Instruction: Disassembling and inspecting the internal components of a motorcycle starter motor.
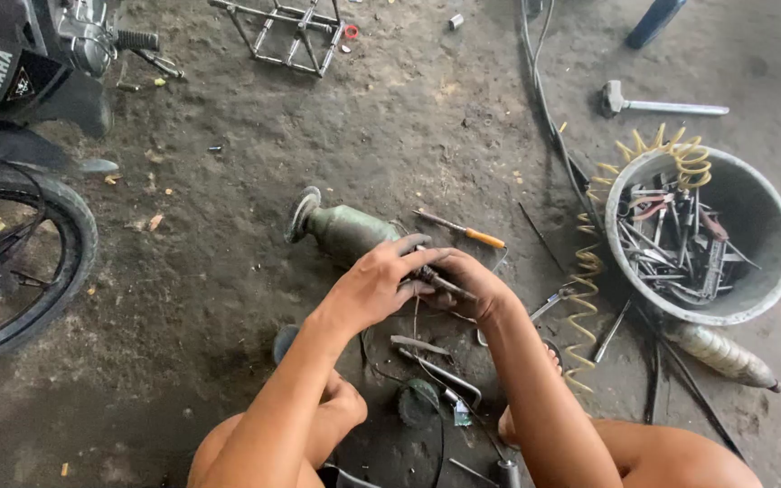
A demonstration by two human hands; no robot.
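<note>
Two hands closed on a thin dark rod at the middle of the frame, above a dirt workshop floor.

Largest first: the motorcycle (20, 136) fills the upper and middle left, with a white-lettered logo on its dark panel and its tyre (65, 262) curving below. At right stands a grey bucket (752, 262) full of pliers and wrenches, a yellow coiled hose (585, 280) draped over its rim. Just above the hands lies a green angle grinder (341, 228), disc to the left. The left hand (377, 285) wraps its fingers firmly over the rod (445, 285); the right hand (476, 285) pinches its other end. The rod's long axis runs from upper left to lower right between them. An orange-handled screwdriver (463, 230) lies just above.
</note>
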